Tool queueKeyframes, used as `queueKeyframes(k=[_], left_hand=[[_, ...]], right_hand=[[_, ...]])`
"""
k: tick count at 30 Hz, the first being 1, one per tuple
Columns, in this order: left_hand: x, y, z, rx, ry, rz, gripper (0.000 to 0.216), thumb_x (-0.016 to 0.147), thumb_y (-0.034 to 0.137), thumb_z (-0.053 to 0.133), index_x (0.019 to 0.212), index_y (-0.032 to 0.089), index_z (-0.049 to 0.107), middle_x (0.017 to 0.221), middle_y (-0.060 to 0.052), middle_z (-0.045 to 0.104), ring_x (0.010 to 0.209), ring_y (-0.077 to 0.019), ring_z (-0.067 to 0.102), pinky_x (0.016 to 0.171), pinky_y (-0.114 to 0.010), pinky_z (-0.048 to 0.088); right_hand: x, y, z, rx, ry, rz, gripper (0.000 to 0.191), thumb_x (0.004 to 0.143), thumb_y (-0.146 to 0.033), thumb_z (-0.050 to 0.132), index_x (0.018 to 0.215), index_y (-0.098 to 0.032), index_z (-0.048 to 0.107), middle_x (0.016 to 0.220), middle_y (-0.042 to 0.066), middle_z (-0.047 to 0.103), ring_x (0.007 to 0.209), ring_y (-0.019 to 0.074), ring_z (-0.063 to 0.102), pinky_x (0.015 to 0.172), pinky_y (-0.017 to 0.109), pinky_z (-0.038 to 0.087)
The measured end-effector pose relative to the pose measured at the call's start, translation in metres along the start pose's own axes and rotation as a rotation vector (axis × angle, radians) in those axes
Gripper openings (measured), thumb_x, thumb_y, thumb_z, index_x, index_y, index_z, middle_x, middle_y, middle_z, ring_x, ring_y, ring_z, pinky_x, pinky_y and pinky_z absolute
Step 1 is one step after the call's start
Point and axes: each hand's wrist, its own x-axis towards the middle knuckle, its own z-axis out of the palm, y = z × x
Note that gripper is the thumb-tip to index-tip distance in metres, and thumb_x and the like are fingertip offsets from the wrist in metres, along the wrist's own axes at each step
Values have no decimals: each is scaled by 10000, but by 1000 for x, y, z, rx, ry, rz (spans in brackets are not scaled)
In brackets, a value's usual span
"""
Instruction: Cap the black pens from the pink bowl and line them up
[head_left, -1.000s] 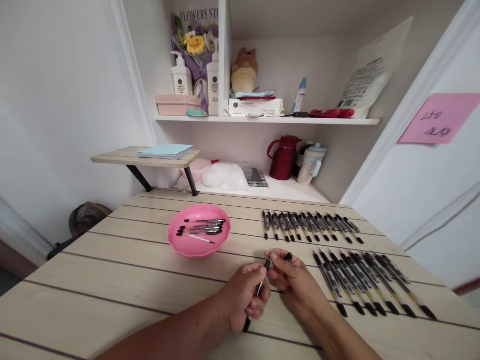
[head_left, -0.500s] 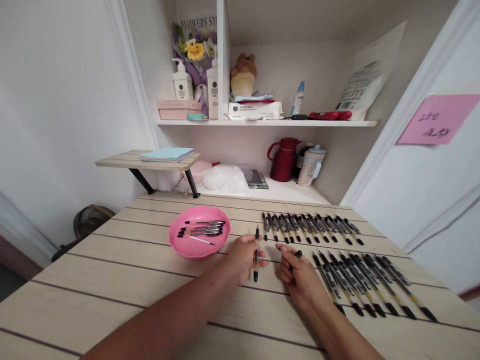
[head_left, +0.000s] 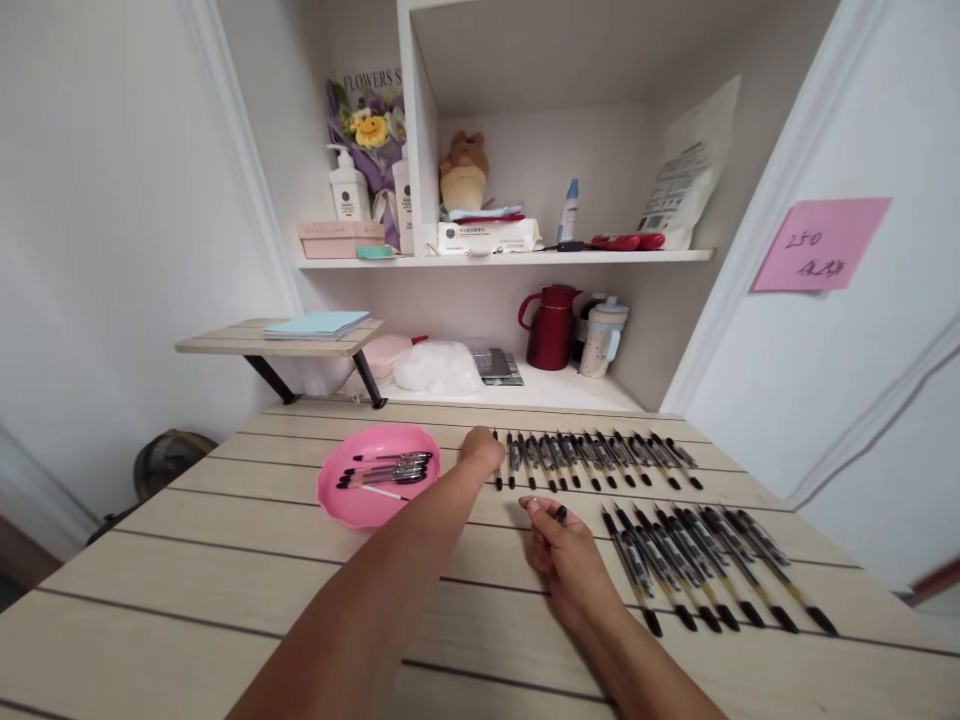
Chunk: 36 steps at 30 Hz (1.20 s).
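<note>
My left hand [head_left: 481, 450] reaches far across the wooden table [head_left: 225, 560], fingers closed on a black pen [head_left: 496, 468] that it sets at the left end of the back row of pens [head_left: 600, 458]. My right hand [head_left: 564, 560] rests on the table nearer me, pinching a small black pen cap [head_left: 560, 515] between its fingertips. A second row of black pens [head_left: 705, 565] lies just right of that hand. A pink bowl [head_left: 376, 487] holding several pens sits left of my left forearm.
Behind the table a low shelf holds a dark red jug [head_left: 551, 326], a mug [head_left: 601, 336] and a plastic bag [head_left: 439, 368]. A small side shelf [head_left: 277, 342] carries a blue notebook. A pink note [head_left: 821, 243] hangs on the right wall.
My left hand carried the pen from in front of me out to the left end of the back row. My right hand kept the cap and stayed near the front row.
</note>
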Motion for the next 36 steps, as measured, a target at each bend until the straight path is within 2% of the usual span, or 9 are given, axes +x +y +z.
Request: queueKeyframes(k=[8,13,17,21,23,26,28,31,36], left_hand=[[14,10,0,104,-47,7,339,798,310,522,1105,167,502,1105,-77,527,969,-190,534,787,-361,459],[12,8,-2,60,-55,44,336,801,311,518,1105,168,501,1106,-76,527,967,-189,535,787,-362,460],[4,3,-13,-28,-53,107,334,807,314,508,1110,174,497,1116,-74,523,966,-186,534,791,-370,460],[-24,-3,-24,-173,-73,193,243,808,296,495,990,152,569,1001,-67,579,899,-173,555,750,-310,460],[-49,-10,-24,-258,-117,234,219,796,272,475,924,141,596,862,-54,608,767,-150,575,645,-254,460],[-88,-26,-18,-369,-206,275,255,753,228,471,970,148,580,771,-28,599,587,-99,544,514,-205,434],[-109,-39,-14,-458,-241,295,313,689,167,506,995,156,569,811,-21,586,555,-71,520,498,-183,422],[-125,-55,-12,-687,-254,337,352,629,133,544,977,156,587,844,-27,576,582,-62,499,508,-166,403],[-131,-61,-23,-831,-327,345,312,719,313,527,961,143,627,803,-42,612,616,-89,506,538,-194,399]], right_hand=[[3,2,0,-2,13,6,395,531,-408,737,773,-160,547,404,-123,301,334,7,190,342,173,113],[3,1,0,-7,6,0,386,534,-399,738,769,-163,542,423,-116,317,338,11,196,337,177,115],[0,-1,1,3,-5,6,360,543,-389,734,737,-175,520,427,-120,301,346,11,184,340,175,112],[-2,-3,3,-36,0,-25,327,569,-392,714,679,-184,486,425,-115,305,347,15,191,342,178,117],[-2,-5,3,-69,17,-47,317,579,-385,708,657,-184,477,433,-111,310,354,16,196,344,178,125],[-4,-7,4,-101,18,-75,291,597,-372,700,664,-178,494,446,-106,317,365,16,209,350,177,140],[-5,-7,4,-81,-28,-65,282,604,-365,697,668,-173,502,451,-102,330,363,15,215,353,179,141],[-8,-9,4,-3,-133,3,290,598,-349,702,625,-169,477,451,-95,351,352,13,223,356,186,134],[-14,-11,4,35,-346,151,318,620,-351,691,557,-156,447,448,-85,357,358,8,208,369,187,125]])
